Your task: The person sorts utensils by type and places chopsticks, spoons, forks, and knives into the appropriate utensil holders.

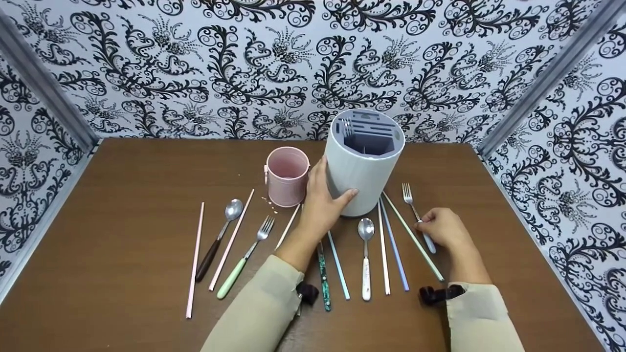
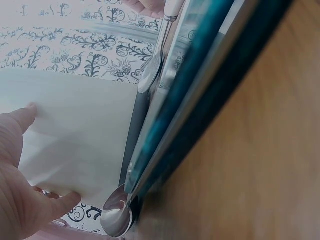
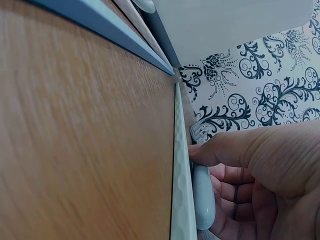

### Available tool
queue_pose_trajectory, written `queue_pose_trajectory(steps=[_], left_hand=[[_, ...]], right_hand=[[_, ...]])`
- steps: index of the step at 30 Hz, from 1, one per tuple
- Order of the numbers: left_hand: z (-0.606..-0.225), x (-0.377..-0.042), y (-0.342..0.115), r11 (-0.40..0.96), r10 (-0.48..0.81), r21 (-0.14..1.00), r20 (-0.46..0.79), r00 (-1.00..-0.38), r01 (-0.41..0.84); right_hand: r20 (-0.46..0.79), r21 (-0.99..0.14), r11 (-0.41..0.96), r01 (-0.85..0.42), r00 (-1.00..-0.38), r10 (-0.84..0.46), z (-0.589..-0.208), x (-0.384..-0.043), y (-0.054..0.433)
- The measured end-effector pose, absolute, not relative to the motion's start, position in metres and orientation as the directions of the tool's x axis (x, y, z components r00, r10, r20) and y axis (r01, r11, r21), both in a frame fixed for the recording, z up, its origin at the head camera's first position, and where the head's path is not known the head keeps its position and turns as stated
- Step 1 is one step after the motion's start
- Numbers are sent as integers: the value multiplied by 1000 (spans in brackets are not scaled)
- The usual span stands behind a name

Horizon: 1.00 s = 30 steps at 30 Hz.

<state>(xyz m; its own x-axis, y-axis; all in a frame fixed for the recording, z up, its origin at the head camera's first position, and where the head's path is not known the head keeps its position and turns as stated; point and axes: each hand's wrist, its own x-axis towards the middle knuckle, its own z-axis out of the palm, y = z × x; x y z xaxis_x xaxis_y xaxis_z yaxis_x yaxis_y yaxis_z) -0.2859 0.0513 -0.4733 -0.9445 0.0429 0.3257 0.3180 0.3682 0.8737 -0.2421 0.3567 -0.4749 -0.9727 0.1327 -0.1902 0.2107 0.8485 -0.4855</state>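
My left hand (image 1: 325, 198) holds the left side of a tall white utensil holder (image 1: 371, 181), thumb across its front and fingers spread behind. The holder stands upright; slots and a deep compartment show in its grey top, with fork tines at the left slot. At the right, my right hand (image 1: 444, 227) pinches a fork (image 1: 429, 243) with a pale blue handle between thumb and finger. The fork's tines point toward the back. In the right wrist view, a pale green chopstick (image 3: 182, 200) runs close beside the fork handle.
A pink cup (image 1: 287, 190) stands left of the holder. In front lie pink chopsticks (image 1: 195, 264), a dark-handled spoon (image 1: 210, 259), a green-handled fork (image 1: 232, 277), a green patterned handle (image 1: 324, 283), a white-handled spoon (image 1: 366, 278) and several more chopsticks. Patterned walls surround the brown table (image 1: 122, 220).
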Motion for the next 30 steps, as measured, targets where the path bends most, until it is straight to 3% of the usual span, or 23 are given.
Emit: queue_pose_trajectory(steps=[30], left_hand=[[-472, -284, 50, 360, 51, 881, 311, -949, 308]], right_hand=[[-131, -547, 817, 183, -983, 132, -470, -243, 353]])
